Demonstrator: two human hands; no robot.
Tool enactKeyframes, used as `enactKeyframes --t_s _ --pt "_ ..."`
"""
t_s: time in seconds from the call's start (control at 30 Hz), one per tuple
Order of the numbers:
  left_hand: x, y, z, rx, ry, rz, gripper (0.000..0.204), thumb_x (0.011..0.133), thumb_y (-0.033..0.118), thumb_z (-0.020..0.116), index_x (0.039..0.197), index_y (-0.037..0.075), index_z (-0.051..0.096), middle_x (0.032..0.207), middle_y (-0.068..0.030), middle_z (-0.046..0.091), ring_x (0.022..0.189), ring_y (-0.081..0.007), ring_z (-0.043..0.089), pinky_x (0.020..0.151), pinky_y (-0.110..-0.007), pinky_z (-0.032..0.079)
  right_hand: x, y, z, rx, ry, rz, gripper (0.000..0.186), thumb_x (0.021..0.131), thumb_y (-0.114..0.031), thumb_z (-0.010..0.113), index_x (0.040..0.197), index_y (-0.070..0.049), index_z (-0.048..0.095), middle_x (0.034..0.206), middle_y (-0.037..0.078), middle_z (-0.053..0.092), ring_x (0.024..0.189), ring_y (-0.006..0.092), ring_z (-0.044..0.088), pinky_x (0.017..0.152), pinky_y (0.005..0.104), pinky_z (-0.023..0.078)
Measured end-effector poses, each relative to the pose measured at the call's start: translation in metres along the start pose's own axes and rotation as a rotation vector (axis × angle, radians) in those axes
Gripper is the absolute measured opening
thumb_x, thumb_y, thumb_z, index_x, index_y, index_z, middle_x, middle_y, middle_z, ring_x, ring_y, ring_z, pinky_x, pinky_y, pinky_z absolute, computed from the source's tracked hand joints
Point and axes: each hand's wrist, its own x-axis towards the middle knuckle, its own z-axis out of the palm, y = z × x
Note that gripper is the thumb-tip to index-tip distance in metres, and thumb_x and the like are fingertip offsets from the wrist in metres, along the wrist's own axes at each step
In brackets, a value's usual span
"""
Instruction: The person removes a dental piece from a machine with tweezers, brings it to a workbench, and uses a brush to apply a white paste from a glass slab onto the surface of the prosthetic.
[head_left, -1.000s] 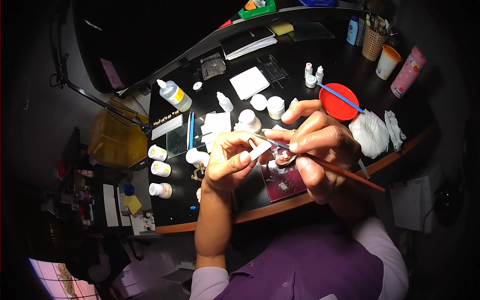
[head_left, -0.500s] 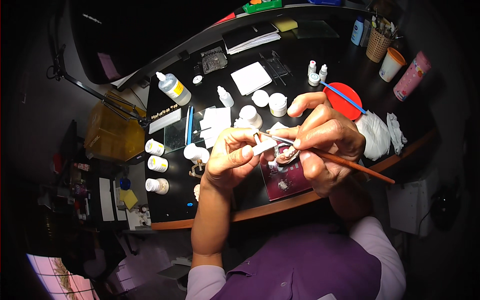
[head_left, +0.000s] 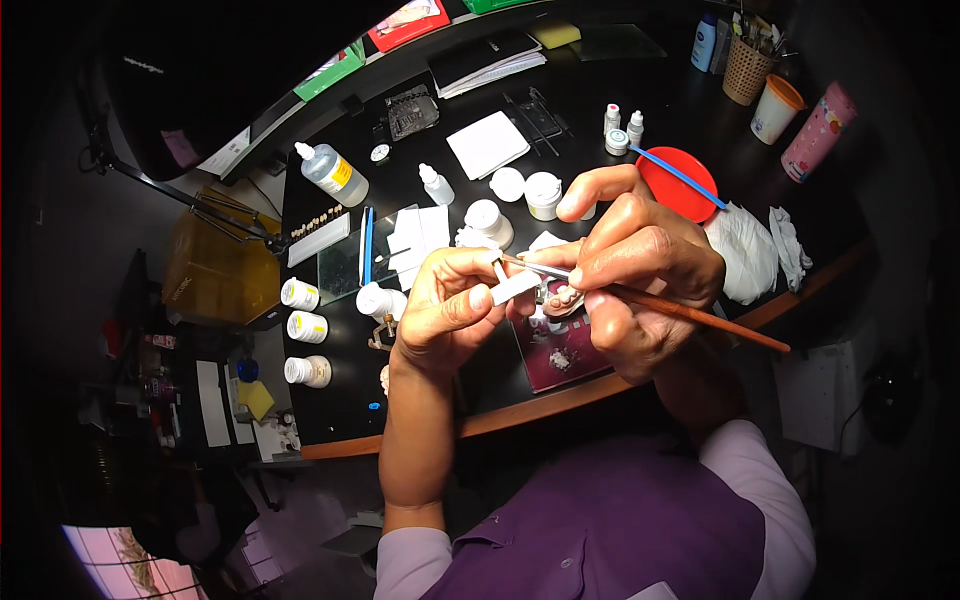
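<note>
In the middle of the view my left hand [head_left: 437,310] pinches a small white flat piece [head_left: 514,287] between thumb and fingers; its exact kind is not clear. Opposite it, my right hand [head_left: 655,265] grips a thin brush [head_left: 700,318] with a reddish-brown wooden handle and a metal ferrule. The brush tip meets or nearly meets my left fingertips. Just below the hands, partly covered by my right fingers, a dental model [head_left: 565,302] with teeth shows over a maroon pad [head_left: 540,366]. White crumbs [head_left: 561,358] lie on that pad.
White jars [head_left: 306,326] stand at the left, more jars [head_left: 543,195] beyond my hands. A large dropper bottle [head_left: 331,174], glass plate with paper [head_left: 417,240], red lid [head_left: 677,185], tissues [head_left: 742,262], brush basket [head_left: 751,70] and pink bottle [head_left: 819,132] surround them. The table's wooden edge [head_left: 490,420] runs nearest me.
The view has shifted slightly, so the table's things appear a little further left and mostly higher. Both hands keep their grips, with the brush tip still at my left fingertips.
</note>
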Motion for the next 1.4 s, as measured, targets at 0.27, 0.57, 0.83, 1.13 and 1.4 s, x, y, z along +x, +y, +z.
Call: enactKeyframes --t_s 0.27,0.57,0.83,1.13,1.4 --pt "-0.009 0.001 -0.007 0.001 -0.018 -0.01 0.041 0.084 0.021 0.079 0.11 -0.01 0.069 0.105 -0.0247 0.07 0.087 -0.0229 0.066 0.08 -0.033 0.054 0.0 -0.006 -0.001 0.028 0.005 -0.043 0.022 0.07 0.0 0.056 0.087 -0.008 0.067 0.078 0.005 0.067 0.089 0.025 0.061 0.082 0.0376 0.058" --pt "0.002 0.003 0.007 0.096 -0.054 0.042 0.04 0.081 0.02 0.08 0.106 -0.01 0.071 0.093 -0.0198 0.067 0.065 -0.0136 0.054 0.056 -0.026 0.04 -0.003 -0.009 0.004 0.035 0.062 -0.1 0.021 0.06 0.001 0.06 0.079 -0.004 0.068 0.071 0.005 0.062 0.084 0.0303 0.065 0.071 0.0363 0.053" --pt "0.0 0.006 -0.001 0.065 -0.15 0.002 0.047 0.082 0.024 0.08 0.112 -0.012 0.073 0.104 -0.0253 0.072 0.095 -0.0318 0.069 0.088 -0.041 0.056 0.001 -0.008 0.005 -0.009 0.054 -0.152 0.024 0.061 -0.002 0.056 0.081 -0.003 0.069 0.071 0.007 0.066 0.073 0.0251 0.065 0.074 0.0349 0.057" --pt "0.0 0.003 0.005 0.098 -0.065 0.067 0.039 0.081 0.016 0.08 0.109 -0.009 0.068 0.097 -0.0226 0.067 0.067 -0.0152 0.055 0.058 -0.028 0.044 0.0 -0.007 0.003 -0.004 0.051 -0.134 0.02 0.063 0.0 0.061 0.081 -0.004 0.069 0.072 0.004 0.062 0.084 0.0306 0.066 0.072 0.0364 0.054" --pt "-0.005 -0.001 -0.012 -0.006 -0.128 -0.015 0.042 0.085 0.013 0.077 0.119 -0.011 0.067 0.113 -0.0294 0.07 0.093 -0.0251 0.069 0.08 -0.033 0.055 -0.002 -0.005 0.005 0.079 0.113 -0.021 0.023 0.061 0.0 0.06 0.081 -0.004 0.07 0.07 0.006 0.063 0.084 0.029 0.068 0.08 0.0388 0.055"
